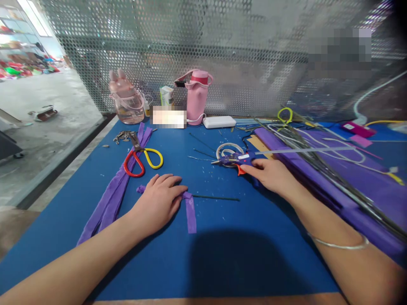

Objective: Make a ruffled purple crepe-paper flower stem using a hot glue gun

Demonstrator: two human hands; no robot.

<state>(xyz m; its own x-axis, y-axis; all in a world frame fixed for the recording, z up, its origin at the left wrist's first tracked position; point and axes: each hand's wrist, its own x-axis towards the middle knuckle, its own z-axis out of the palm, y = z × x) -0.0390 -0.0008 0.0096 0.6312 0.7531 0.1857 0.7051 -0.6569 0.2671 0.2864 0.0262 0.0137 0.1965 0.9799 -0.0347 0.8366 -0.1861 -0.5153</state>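
Observation:
My left hand rests low over the table, thumb and index finger closed about a thin dark green wire stem with purple fabric strip wound on it. The strip's loose end hangs toward me; a purple tip pokes out on the other side of the hand. My right hand is closed around a blue glue gun with an orange trigger, its nozzle pointing left. A clear glue stick sticks out of its back. Scissors with red and yellow handles lie beyond my left hand, over long purple strips.
At the back stand a clear pink bottle, a pink flask and a white power bank. Several dark wires lie on purple fabric at right. A perforated metal panel rises behind the blue table.

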